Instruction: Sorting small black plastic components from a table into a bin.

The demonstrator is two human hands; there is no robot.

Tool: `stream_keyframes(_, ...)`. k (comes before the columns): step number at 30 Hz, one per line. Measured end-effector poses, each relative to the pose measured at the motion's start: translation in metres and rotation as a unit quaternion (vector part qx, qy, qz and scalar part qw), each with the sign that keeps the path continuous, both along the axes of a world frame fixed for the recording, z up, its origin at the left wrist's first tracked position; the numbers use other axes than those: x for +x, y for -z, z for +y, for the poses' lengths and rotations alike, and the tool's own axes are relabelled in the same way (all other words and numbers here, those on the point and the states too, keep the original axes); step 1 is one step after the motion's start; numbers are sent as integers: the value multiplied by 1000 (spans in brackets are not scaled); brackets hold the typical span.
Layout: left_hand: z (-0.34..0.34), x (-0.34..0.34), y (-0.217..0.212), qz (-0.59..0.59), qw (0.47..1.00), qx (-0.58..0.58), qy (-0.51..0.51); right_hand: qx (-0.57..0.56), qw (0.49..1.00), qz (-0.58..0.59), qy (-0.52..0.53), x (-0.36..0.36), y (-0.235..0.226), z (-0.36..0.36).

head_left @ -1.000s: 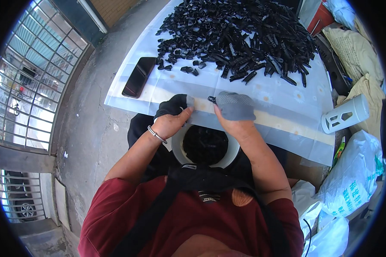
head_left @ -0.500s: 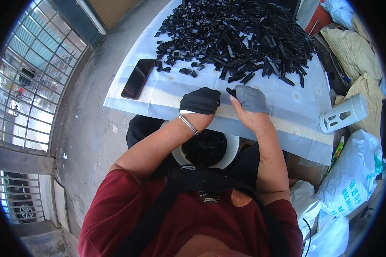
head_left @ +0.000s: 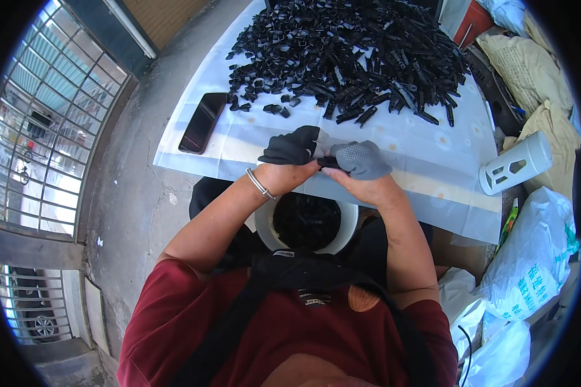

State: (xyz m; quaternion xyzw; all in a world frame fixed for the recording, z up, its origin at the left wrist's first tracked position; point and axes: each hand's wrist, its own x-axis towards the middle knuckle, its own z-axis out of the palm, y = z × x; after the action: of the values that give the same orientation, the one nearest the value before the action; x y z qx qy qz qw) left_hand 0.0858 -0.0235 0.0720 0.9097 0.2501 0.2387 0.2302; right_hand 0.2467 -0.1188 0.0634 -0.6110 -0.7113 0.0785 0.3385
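Note:
Above the table's near edge, my hands are together around a small, dark black plastic piece (head_left: 328, 162). My left hand (head_left: 292, 153), in a black and grey glove with a bare thumb, is closed at the piece's left end. My right hand (head_left: 360, 162), in a dotted grey glove, pinches the other end; its bare thumb lies along the near side. Gloved fingers hide part of the piece. Beyond them lies a heap of black plastic pieces (head_left: 348, 71), ring-like ones at left and long ones at right. Below my hands, a white bucket (head_left: 350, 227) holds more black pieces (head_left: 305, 222).
A phone (head_left: 203, 122) lies at the left of the table, on a pale patterned cover (head_left: 239, 138). At the right edge rests a white cut-out cylinder (head_left: 516, 164). Plastic bags (head_left: 529, 258) and beige sacks (head_left: 526, 71) crowd the right side. A barred gate (head_left: 51, 122) stands left.
My hands, apart half a second ago, have come together. The right hand has moved left and nearer to me with its black piece; the left wrist has shifted slightly left.

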Motion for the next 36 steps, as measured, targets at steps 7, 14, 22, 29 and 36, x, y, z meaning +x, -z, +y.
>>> stream_keyframes(7,-30,-10,0,-230,827,-512,3,80,993,75,35,-27,-3,-3)
stream_keyframes(14,-17,-23,-1,-196,837,-509,-34,92,994,59,6,-15,-16,-11)
stream_keyframes(22,-18,-24,-17,-81,934,-346,-34,64,997,-38,11,-23,-19,-15)
stream_keyframes(29,-24,-21,-14,-67,982,-178,-5,103,981,-164,-9,-38,-9,-8)
stream_keyframes(36,30,-33,-32,113,993,6,-47,37,996,-52,-60,-42,-16,-7)
